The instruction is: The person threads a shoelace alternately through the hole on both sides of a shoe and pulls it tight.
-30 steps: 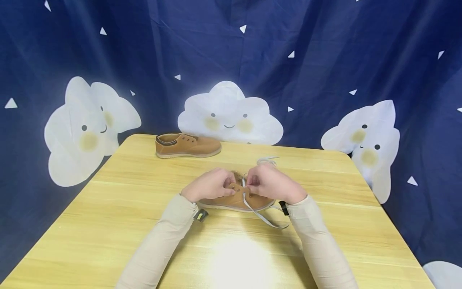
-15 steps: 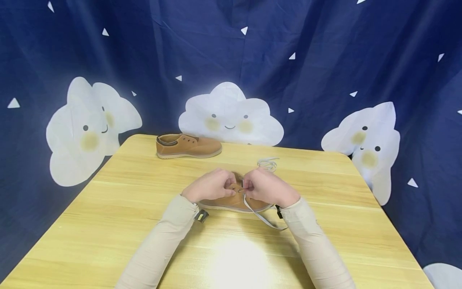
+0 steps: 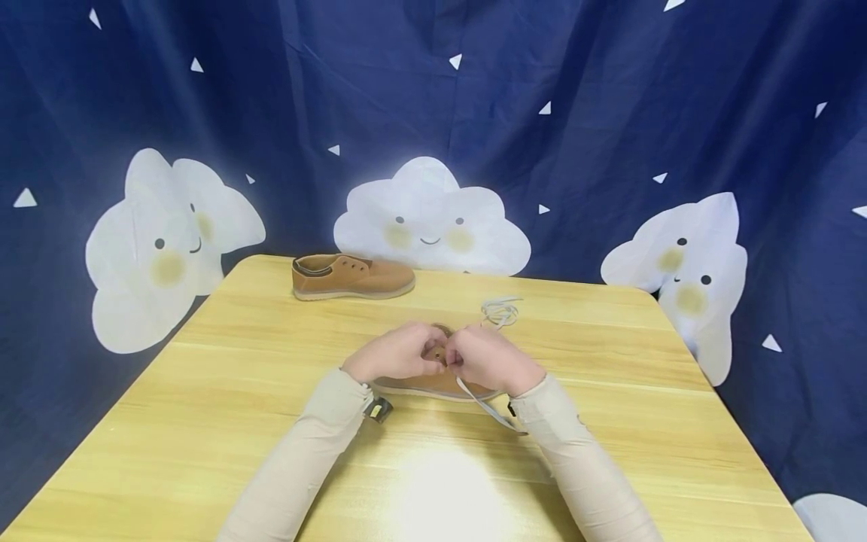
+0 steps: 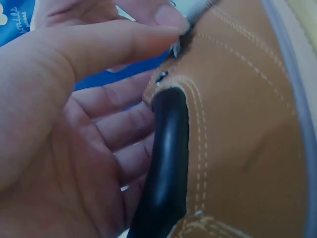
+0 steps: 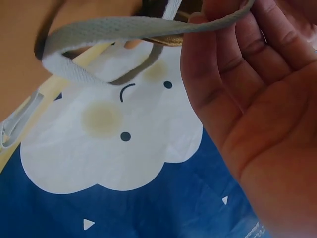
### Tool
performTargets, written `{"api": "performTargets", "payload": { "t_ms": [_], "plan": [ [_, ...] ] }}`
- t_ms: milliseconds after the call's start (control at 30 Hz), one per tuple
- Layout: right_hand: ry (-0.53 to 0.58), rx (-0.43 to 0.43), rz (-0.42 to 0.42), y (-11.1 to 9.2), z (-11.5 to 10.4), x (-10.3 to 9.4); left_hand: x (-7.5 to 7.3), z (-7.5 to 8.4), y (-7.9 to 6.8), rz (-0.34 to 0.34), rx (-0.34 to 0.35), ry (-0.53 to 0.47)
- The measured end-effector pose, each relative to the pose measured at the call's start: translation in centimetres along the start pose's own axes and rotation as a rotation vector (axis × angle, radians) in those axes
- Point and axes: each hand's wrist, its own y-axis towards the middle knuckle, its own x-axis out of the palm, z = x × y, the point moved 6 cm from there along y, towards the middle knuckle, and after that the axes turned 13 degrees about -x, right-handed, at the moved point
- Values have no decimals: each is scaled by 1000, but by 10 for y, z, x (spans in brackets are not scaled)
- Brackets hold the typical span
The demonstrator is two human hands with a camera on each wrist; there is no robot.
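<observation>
Right wrist view, top of the frame: the right hand (image 5: 262, 94) pinches a flat, woven grey lace (image 5: 114, 29), which doubles back in a narrow loop at upper left. Left wrist view: the left hand (image 4: 54, 109) grips the tan shoe (image 4: 237, 134) at its eyelet edge; smooth upper, cream dashed stitching, glossy black collar (image 4: 169, 144). Head view: this shoe lies at centre, partly covered by both hands, on a wood-grain table (image 3: 203, 391). Upper right of it, a loosely coiled pale cord (image 3: 500, 311); upper left, a matching low, round-toed second shoe (image 3: 352, 280); behind, a creased blue curtain (image 3: 576, 45) printed with scalloped white clouds (image 3: 430, 207).
</observation>
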Motion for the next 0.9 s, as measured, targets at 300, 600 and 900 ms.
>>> {"api": "performTargets", "payload": {
  "t_ms": [300,600,900],
  "plan": [
    [-12,25,-17,3,0,5,3,-4,0,-69,-43,-127],
    [-49,14,-9,4,-1,5,6,-9,3,-103,-97,-241],
    [118,44,98,-19,18,-23,5,-10,4,-80,-164,-283]
  ]
}}
